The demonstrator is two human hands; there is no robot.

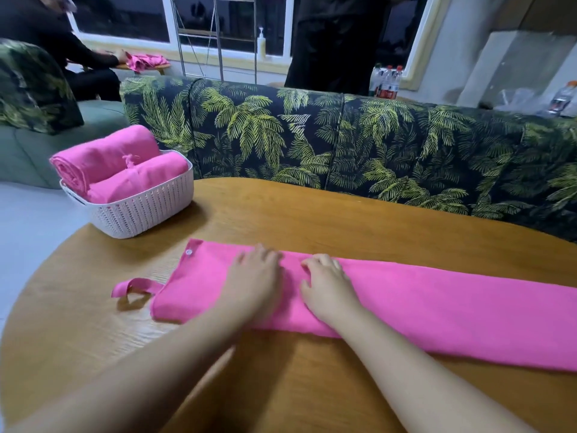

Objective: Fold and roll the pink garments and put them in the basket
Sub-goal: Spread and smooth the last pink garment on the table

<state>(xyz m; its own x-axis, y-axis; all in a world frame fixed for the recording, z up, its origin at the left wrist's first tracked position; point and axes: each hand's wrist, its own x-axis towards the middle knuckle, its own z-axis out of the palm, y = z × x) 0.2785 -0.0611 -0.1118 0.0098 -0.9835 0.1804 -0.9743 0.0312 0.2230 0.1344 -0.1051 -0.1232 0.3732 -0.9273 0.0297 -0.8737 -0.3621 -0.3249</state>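
Pink garment lies folded into a long strip under both hands' flat, loosely spread fingers; smoothing outward before rolling from the looped end should keep it tight.

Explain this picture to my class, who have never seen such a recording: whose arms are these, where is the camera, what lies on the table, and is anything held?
There is no machine here. The one picture comes from a camera on a person's head, looking forward and down. Their left hand and right hand rest side by side, pressing on a long folded pink garment laid across the wooden table. Neither hand grips it. At the table's far left stands a white basket with two rolled pink garments inside.
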